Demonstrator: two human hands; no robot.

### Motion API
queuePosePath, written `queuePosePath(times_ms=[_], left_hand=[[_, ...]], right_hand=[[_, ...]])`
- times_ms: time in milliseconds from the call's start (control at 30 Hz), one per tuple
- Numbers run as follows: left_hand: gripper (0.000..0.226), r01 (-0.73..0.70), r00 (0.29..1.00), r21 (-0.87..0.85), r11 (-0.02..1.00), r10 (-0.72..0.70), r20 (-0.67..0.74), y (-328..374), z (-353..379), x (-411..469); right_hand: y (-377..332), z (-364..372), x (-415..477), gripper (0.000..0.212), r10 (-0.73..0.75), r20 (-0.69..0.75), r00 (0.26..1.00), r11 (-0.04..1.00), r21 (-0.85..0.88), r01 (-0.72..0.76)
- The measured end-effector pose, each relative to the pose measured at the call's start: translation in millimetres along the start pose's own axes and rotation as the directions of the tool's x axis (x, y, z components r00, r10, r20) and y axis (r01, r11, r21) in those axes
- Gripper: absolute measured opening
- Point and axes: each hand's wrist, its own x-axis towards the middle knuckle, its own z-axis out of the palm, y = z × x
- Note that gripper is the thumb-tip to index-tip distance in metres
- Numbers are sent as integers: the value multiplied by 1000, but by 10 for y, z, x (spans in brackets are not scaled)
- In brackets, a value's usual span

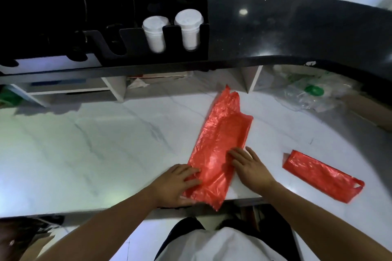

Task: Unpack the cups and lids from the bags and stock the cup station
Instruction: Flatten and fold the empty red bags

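white marble counter [84, 144], two red bags [220, 144]

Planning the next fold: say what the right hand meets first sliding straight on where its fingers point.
The flattened red bag its fingertips rest on; the right hand points up-left across it, then likely counter.

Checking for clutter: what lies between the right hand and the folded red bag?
Only bare marble counter, seen in the head view, between the right hand and the folded red bag.

White marble counter [84, 144] under a curved glossy black ledge [297, 27]
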Motion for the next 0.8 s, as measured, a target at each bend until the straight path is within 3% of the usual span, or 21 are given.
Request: queuePosePath(times_ms=[133,200,400,533,633,700,800], left_hand=[[58,51,998,15,999,-51,-35,243,96,180],[56,102,994,-1,995,-102,-50,341,107,260],[71,154,987,7,988,-154,37,346,17,338],[80,70,987,1,998,-69,144,261,-13,303],[84,-13,985,-46,999,21,174,192,-73,255],[87,-74,987,-45,996,80,141,94,-83,233],[81,-147,989,10,989,147,35,-78,-66,269]], right_hand=[[-157,-86,-221,60,-127,84,988,982,148,114],[-278,-59,-325,68,-174,144,974,978,143,154],[-375,83,-507,81,-141,238,961,985,126,114],[-347,89,-535,54,-156,53,986,971,189,144],[-409,-43,-488,45,1,-29,1000,925,380,10],[-437,-186,-481,47,161,63,985,851,497,-171],[-336,-258,-538,43,222,166,961,792,544,-277]])
